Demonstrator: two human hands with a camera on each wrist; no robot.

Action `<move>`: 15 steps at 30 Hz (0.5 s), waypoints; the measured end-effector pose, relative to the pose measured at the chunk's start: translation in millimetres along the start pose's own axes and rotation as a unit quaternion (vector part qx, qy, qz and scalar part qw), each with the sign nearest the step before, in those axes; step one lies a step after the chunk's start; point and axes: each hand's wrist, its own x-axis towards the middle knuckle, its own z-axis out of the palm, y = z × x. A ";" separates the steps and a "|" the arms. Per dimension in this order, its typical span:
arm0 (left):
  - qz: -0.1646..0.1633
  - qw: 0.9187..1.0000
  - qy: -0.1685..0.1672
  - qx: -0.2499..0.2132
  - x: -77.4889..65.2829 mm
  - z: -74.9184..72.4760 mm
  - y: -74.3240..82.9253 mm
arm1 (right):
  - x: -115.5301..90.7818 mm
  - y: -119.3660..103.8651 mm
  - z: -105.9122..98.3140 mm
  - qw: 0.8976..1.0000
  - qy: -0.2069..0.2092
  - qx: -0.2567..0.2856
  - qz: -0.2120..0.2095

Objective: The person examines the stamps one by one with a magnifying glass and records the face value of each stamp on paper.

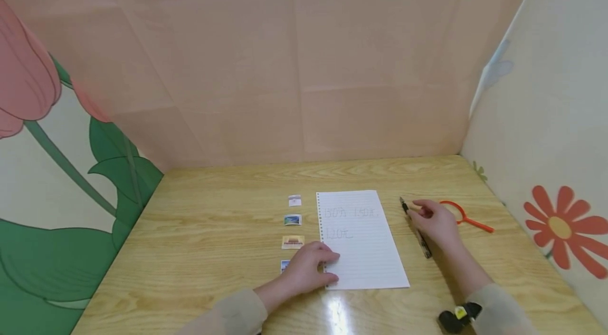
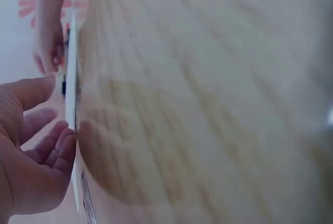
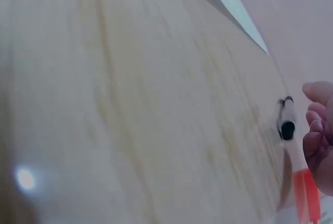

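Observation:
My left hand point(image 1: 311, 267) rests at the lower left edge of a white lined notebook sheet point(image 1: 366, 261), thumb and fingers parted and relaxed. Faint handwriting runs across the upper part of that sheet. To its left, several small stamps lie in a column; the hand partly covers the lowest stamp point(image 1: 284, 265), and its fingertips are close by the stamp with a yellow picture point(image 1: 293, 242). My right hand point(image 1: 437, 223) hovers beside a black pen point(image 1: 422, 244), fingers loosely bent. In the right wrist view the pen point(image 3: 287, 120) lies on the table, apart from the fingertips.
An orange-red magnifying glass point(image 1: 477, 225) lies right of the right hand, partly behind it. Farther up the column are a blue-green stamp point(image 1: 293, 220) and a pale stamp point(image 1: 294, 200). The wooden table point(image 1: 214, 229) meets a pink back wall point(image 1: 237, 87) and a flowered right wall point(image 1: 546, 140).

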 end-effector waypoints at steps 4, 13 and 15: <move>-0.001 0.999 0.027 -0.042 2.1 -6.2 -2.9 | -1.7 2.6 -10.2 0.999 0.005 0.030 -0.022; -0.027 0.992 0.107 -0.068 9.6 -34.0 -31.8 | -7.1 18.9 -42.9 1.000 0.007 0.016 -0.015; -0.033 0.989 0.124 -0.068 9.9 -38.7 -40.3 | -8.4 24.3 -50.0 1.000 0.001 0.011 -0.004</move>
